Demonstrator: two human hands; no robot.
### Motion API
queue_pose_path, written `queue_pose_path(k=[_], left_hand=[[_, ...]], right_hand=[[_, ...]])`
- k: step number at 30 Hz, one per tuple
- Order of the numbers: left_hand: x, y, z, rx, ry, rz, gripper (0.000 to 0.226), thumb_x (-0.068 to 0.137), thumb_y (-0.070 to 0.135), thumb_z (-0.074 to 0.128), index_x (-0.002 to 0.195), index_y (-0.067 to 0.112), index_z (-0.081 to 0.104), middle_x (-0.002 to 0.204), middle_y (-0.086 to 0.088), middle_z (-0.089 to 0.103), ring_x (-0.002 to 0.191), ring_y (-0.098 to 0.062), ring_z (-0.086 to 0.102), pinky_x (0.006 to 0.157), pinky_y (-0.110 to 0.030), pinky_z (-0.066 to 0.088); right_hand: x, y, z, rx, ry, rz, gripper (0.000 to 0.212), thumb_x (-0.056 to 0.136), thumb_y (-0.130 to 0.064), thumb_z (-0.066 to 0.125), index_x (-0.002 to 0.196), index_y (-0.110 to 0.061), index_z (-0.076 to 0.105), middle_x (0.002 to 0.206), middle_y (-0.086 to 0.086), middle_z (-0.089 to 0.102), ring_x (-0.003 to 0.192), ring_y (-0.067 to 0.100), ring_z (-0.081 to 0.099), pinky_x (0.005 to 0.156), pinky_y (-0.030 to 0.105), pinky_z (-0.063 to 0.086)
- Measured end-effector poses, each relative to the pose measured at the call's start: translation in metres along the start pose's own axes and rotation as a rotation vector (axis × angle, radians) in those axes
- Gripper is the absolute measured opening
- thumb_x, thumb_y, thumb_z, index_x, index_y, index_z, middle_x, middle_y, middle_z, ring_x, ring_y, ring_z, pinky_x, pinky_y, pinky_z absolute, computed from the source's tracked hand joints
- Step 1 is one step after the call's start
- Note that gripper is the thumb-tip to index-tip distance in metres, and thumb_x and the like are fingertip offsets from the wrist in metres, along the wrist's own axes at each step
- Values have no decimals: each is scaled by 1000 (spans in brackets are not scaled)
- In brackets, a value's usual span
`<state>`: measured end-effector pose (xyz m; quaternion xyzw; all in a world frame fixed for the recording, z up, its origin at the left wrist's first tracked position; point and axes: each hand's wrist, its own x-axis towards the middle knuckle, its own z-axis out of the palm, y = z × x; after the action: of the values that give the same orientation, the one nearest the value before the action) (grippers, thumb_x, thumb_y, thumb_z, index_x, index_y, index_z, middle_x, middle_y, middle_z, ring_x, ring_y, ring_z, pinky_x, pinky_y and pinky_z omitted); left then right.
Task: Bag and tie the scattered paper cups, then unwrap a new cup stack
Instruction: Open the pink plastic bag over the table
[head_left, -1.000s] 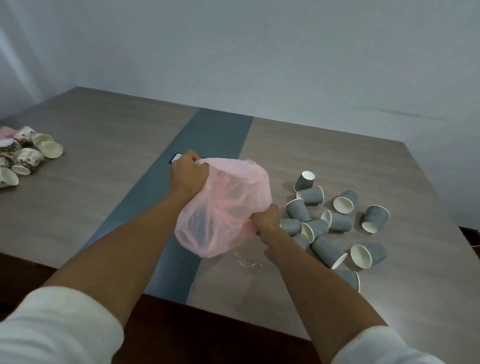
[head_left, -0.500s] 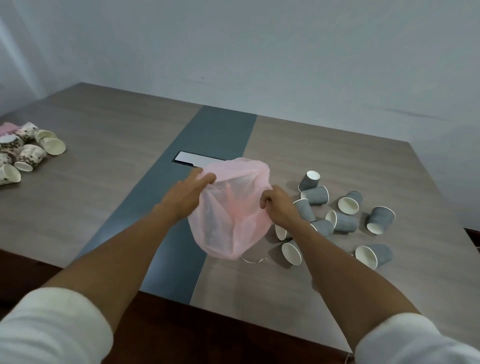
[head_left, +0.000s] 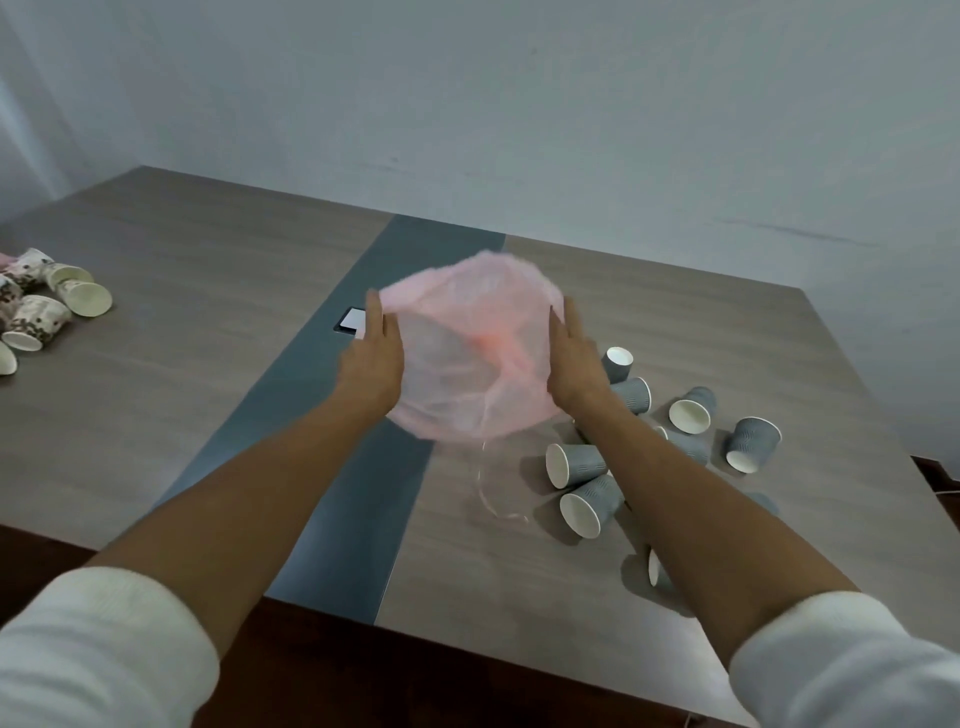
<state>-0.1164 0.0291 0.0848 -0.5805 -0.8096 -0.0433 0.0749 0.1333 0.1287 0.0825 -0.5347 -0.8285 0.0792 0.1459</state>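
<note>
The pink plastic bag puffs wide between the left hand and right hand (fingers straight, pressing its sides); earlier both hands pinched it narrow.

Wood-grain table under me, with a blue-grey strip running down its middle and a small white-faced hatch set into the strip. A cluster of floral-print paper cups lies tipped over at the far left edge. Plain pale wall behind.
</note>
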Motion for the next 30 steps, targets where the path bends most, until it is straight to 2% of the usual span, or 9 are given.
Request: queue_pose_path(k=[2,4,6,8,10,13,17,21,30], left_hand=[[4,0,-5,-55,240,59,75,83,-14,54,151,-3,24,168,-18,-6,43,-20,41,44,-33,32],[5,1,-9,-130,390,111,75,80,-19,48,150,-1,28,168,-17,2,37,-15,24,38,-31,24],[2,1,0,-135,283,131,74,80,-17,49,149,2,29,169,-12,-4,43,-23,39,42,-36,34],[-7,-2,23,-148,-72,105,68,84,-8,58,145,5,30,168,-2,-11,76,-38,59,62,-46,50],[-16,-12,41,-205,-365,79,66,82,6,71,137,6,34,162,-1,7,96,-40,58,75,-47,56],[-14,-22,45,-286,-428,24,75,75,19,80,135,10,36,149,-3,26,96,-38,58,72,-45,59],[-4,-23,37,-377,-284,-22,73,81,36,69,143,20,33,146,-4,36,110,-41,58,93,-51,49],[-6,-19,38,-455,-109,2,47,90,21,50,135,20,39,148,2,36,99,-40,58,89,-48,48],[-10,21,49,-604,27,-9,59,92,10,51,145,23,32,164,5,18,102,-36,58,83,-50,55]], right_hand=[[3,-11,-9,55,334,-139,91,83,13,52,158,-23,16,169,3,-3,112,42,50,87,41,47],[3,-21,-8,66,565,-238,81,86,13,49,158,-13,21,167,16,3,119,39,46,89,39,42],[2,-20,9,25,342,-254,76,89,9,50,158,-5,20,167,22,2,129,41,42,97,41,42],[-9,-11,30,-141,-256,-206,82,86,4,61,156,-1,19,168,19,-6,146,35,33,108,39,39],[-18,3,48,-106,-518,-118,95,81,-2,73,157,-3,16,168,13,-12,152,26,26,111,33,37],[-17,9,52,48,-453,-77,111,73,-9,83,160,-11,13,169,7,-13,152,25,26,111,31,35],[-6,10,42,257,-325,-2,108,77,-11,79,161,-14,12,168,2,-16,152,25,25,108,29,37],[-4,12,36,354,-213,49,73,90,-1,50,157,-11,24,170,6,-4,148,30,31,101,26,35],[6,51,39,407,-221,116,75,94,0,52,161,-19,23,168,18,2,152,35,20,121,40,25]])
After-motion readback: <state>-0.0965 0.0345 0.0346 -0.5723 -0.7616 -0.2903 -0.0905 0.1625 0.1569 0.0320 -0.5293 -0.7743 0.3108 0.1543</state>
